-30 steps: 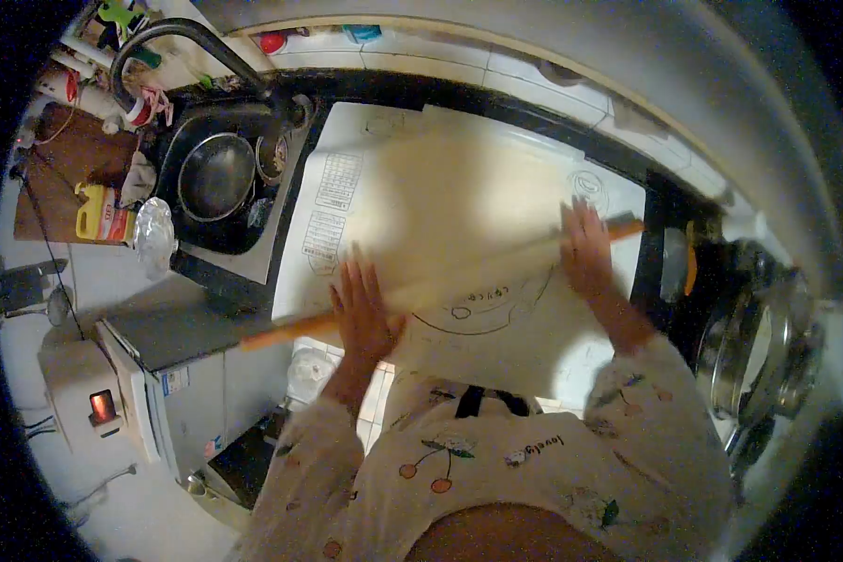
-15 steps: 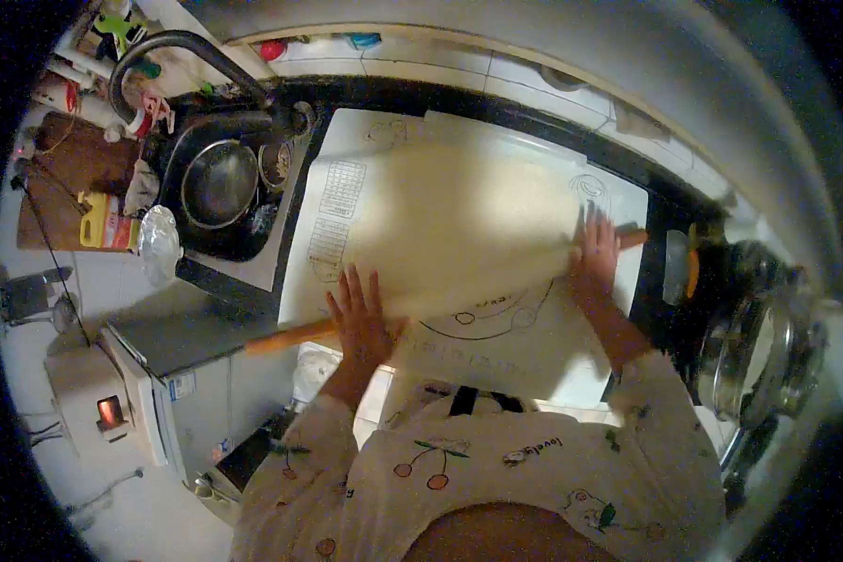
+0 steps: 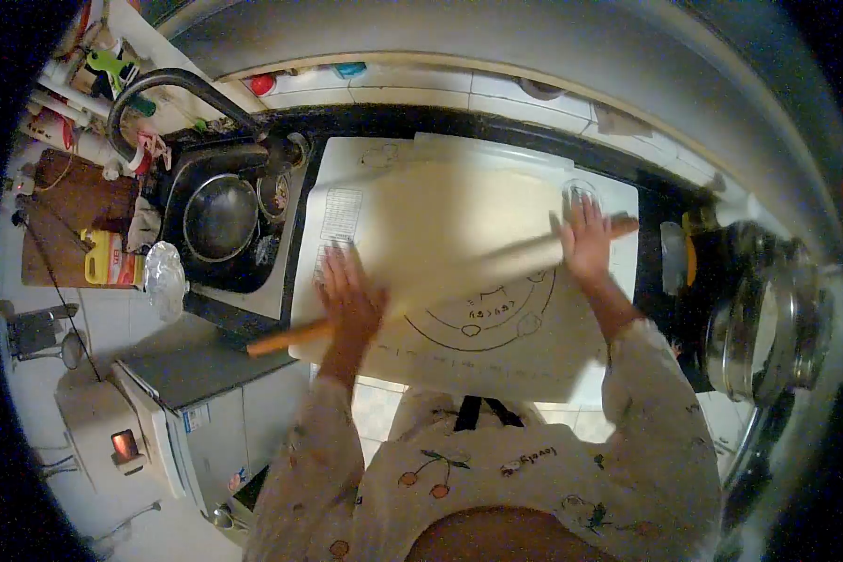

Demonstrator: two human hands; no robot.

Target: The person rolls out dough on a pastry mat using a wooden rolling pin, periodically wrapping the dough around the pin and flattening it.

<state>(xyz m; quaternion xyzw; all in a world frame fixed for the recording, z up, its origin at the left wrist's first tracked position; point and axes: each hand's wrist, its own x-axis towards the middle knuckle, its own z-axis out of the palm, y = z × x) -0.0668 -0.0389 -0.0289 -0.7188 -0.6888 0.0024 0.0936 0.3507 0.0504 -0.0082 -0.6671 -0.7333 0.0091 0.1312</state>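
Note:
A long wooden rolling pin (image 3: 290, 338) lies slantwise across a pale printed mat (image 3: 459, 370), its bare ends sticking out past both hands. The pin's middle stretch looks pale, seemingly with dough wrapped round it, though motion blurs it. Beyond it spreads a wide, thin, pale yellow sheet of dough (image 3: 506, 206), partly in shadow. My left hand (image 3: 349, 302) presses on the pin near its left end, fingers stretched forward. Near the other end, my right hand (image 3: 586, 245) rests on the pin with its fingers extended. Both palms hide what lies under them.
On the left is a black sink (image 3: 272, 201) holding a round pan (image 3: 221, 217), with a dark curved faucet (image 3: 183, 80) over it. A yellow jug (image 3: 108, 259) and a foil-covered object (image 3: 165, 279) stand farther left. Steel pots (image 3: 763, 323) sit at the right.
Both hands and the pin have moved forward over the mat. More of the mat's printed circle and lettering shows on my side of the pin. The camera view has shifted slightly.

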